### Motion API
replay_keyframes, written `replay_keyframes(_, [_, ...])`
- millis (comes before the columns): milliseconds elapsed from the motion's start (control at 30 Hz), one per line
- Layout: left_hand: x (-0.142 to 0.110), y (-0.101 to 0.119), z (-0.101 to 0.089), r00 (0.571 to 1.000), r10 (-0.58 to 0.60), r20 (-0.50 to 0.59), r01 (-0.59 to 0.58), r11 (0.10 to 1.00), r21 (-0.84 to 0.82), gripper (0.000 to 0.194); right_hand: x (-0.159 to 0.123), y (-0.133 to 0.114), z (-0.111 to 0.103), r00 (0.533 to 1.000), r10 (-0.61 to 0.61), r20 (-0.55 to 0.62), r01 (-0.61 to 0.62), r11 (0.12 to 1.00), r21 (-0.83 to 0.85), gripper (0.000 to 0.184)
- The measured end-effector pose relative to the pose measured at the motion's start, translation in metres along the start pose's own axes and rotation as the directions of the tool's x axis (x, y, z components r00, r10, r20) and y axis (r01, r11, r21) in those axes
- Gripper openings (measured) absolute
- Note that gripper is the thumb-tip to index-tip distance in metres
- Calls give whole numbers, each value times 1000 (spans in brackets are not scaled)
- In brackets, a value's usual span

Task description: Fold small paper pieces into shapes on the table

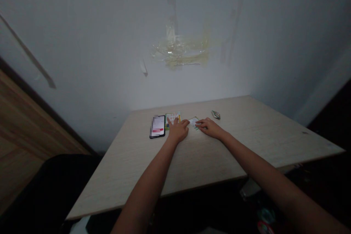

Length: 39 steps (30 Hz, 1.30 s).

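On the table, my left hand [178,130] lies palm down with its fingers spread. Some of its fingers rest over a colourful printed booklet [173,117], and its index finger and thumb reach toward a small paper sheet with green edges [193,121]. That sheet lies flat between my hands. My right hand [210,128] has its fingers closed together on the sheet's right side, partly covering it. Left of the booklet lies a phone [158,127] with its screen lit. A small folded paper piece [215,114] sits beyond my right hand.
The pale wooden table [131,161] stands against a wall [109,44] with old clear tape [181,51] stuck on it. A dark chair-like shape [60,182] is at the left. Beneath the table's front edge are dim, unclear objects.
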<state>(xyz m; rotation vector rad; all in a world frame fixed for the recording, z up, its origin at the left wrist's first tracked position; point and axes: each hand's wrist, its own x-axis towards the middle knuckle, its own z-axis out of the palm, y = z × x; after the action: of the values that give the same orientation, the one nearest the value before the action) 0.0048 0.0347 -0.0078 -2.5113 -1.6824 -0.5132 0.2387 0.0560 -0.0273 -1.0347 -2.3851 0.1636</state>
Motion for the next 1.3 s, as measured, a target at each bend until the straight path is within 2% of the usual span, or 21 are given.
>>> replay_keyframes(467, [0,1,0,1000,-9,-3,9,1000,-27,40,0,3,2,1000,15,-5,-15,1000,2,31])
replay_keyframes(867, [-3,0,-7,997,28,74,-25,999,-41,36,1,6,4,1000,6,-19,-6,1000,7,30])
replay_keyframes(1300, [-9,1,-5,993,72,94,-71,997,-7,36,1,10,7,1000,-13,-22,13,1000,18,30])
